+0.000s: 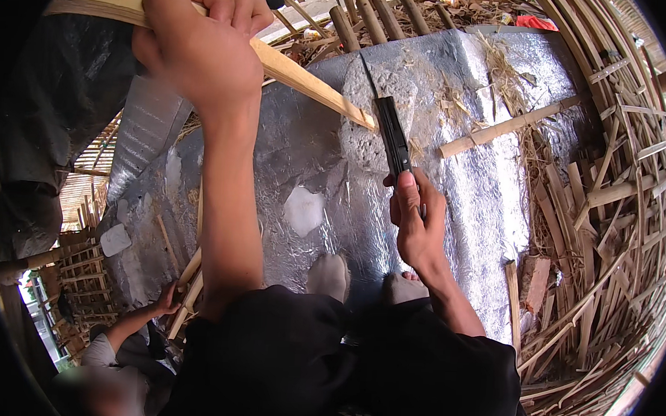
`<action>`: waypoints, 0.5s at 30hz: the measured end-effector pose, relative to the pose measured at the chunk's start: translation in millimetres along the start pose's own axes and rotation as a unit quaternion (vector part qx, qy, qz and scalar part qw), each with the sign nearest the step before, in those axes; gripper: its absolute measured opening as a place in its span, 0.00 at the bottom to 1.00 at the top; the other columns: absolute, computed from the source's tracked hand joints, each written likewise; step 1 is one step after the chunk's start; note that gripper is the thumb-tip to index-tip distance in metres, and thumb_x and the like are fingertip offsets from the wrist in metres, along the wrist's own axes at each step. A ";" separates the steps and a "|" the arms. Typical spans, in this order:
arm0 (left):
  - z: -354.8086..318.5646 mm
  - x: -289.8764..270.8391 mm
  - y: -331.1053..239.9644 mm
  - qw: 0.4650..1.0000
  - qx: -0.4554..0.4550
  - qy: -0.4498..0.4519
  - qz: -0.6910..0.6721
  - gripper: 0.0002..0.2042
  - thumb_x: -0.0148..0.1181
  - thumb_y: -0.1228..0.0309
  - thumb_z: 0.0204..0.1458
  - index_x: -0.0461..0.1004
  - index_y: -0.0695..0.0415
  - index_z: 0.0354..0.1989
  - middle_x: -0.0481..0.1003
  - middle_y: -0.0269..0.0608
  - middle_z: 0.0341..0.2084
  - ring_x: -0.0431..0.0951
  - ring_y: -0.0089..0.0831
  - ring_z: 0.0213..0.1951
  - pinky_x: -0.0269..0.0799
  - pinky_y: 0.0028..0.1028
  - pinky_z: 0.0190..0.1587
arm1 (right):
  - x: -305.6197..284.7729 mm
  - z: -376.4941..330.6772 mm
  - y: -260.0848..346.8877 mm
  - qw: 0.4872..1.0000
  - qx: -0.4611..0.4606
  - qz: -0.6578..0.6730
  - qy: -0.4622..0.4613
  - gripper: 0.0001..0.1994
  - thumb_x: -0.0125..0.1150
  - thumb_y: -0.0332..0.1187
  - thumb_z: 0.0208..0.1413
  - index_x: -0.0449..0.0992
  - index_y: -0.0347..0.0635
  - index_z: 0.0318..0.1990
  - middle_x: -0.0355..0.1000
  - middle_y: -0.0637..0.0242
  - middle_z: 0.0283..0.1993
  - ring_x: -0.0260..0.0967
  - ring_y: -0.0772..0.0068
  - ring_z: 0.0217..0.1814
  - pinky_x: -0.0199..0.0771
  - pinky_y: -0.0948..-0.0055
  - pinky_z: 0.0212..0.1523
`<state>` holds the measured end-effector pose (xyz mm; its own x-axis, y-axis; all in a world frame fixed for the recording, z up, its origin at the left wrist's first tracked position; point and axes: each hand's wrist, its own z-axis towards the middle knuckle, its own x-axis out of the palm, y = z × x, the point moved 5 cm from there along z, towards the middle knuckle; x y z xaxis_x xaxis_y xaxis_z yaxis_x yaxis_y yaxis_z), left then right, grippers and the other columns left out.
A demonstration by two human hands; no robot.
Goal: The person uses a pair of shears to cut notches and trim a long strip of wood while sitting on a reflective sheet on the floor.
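**Strip (313, 85) and knife (394, 136) meet over the stone (361, 151)**

From my remote seat I have just the head view. The left hand (201, 58) is closed in a fist around the strip, whose broad end points to the upper left and whose narrow end slopes down over the stone. I read that full wrap as a guard against twisting.

The right hand (421, 216) is curled around the knife's black handle, thumb pressed along its top — likely for control of the angle. The blade points away from the body, which I judge the safer way. Strip tip and handle sit side by side; whether they touch, I can't tell.

The stone lies near the sheet's (461, 215) far edge, in front of the feet (328, 277), probably as firm backing within easy reach. A slat (503, 131) slants toward the sheet's right edge, and a brick (534, 283) sits by the near right corner — perhaps as a weight. At lower left, a co-worker's hand (167, 300) touches other strips.
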<state>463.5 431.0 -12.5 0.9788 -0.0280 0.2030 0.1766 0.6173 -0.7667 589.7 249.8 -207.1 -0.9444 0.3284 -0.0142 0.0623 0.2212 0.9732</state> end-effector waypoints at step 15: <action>-1.3 9.9 -9.0 0.997 0.005 -0.072 -0.030 0.22 0.51 0.57 0.62 0.51 0.48 0.18 0.47 0.27 0.11 0.47 0.18 0.12 0.44 0.23 0.16 | -8.5 -4.6 21.9 0.985 -0.135 0.094 -0.044 0.23 0.46 0.48 0.70 0.70 0.31 0.37 0.58 0.65 0.16 0.57 0.73 0.16 0.55 0.68 0.21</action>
<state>471.8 424.1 -4.4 0.9414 0.0475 0.3339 0.2326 0.6253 -0.7449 597.6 247.7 -184.6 -0.8917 0.4218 0.1644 0.1342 -0.1007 0.9858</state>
